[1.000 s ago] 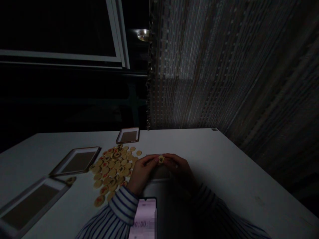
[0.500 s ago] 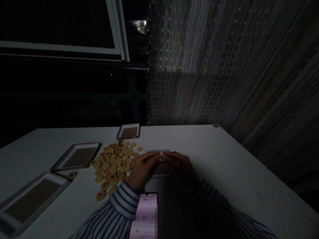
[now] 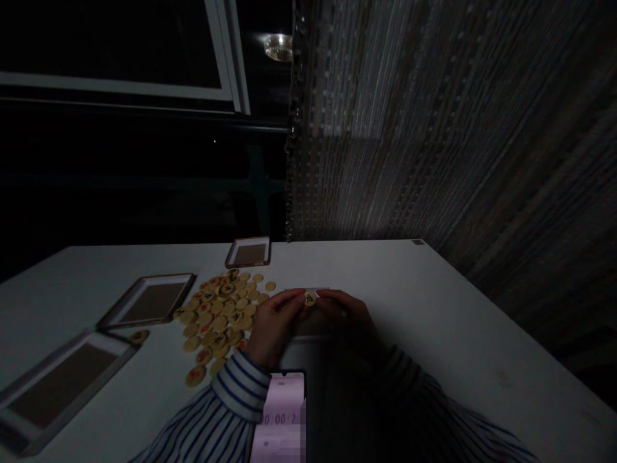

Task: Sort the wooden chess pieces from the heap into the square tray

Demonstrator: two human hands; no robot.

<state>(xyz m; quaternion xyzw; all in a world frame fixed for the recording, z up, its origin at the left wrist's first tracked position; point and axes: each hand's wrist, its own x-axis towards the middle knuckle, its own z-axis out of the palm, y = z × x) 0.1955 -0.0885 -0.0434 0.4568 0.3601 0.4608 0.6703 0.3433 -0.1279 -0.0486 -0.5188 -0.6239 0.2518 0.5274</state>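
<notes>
A round xiangqi piece (image 3: 310, 298) with a black character faces me, held up between both hands. My left hand (image 3: 274, 323) pinches its left edge between thumb and fingers. On the other side, the fingertips of my right hand (image 3: 351, 319) close on the right edge; shadow hides part of that hand. Beneath the hands lies a shallow box tray (image 3: 308, 339), mostly covered by them. A heap of xiangqi pieces (image 3: 219, 321), some marked red and some black, spreads just left of my left hand.
Three shallow framed trays stand on the white table: one at the back (image 3: 248, 253), one at mid-left (image 3: 149, 302), one at front left (image 3: 62, 389). A lit phone (image 3: 282, 411) showing a timer lies by my left sleeve. A bead curtain (image 3: 366, 128) hangs behind the table.
The xiangqi piece has turned so its marked face shows more fully, and it has shifted slightly left and up. Both hands stay in nearly the same place.
</notes>
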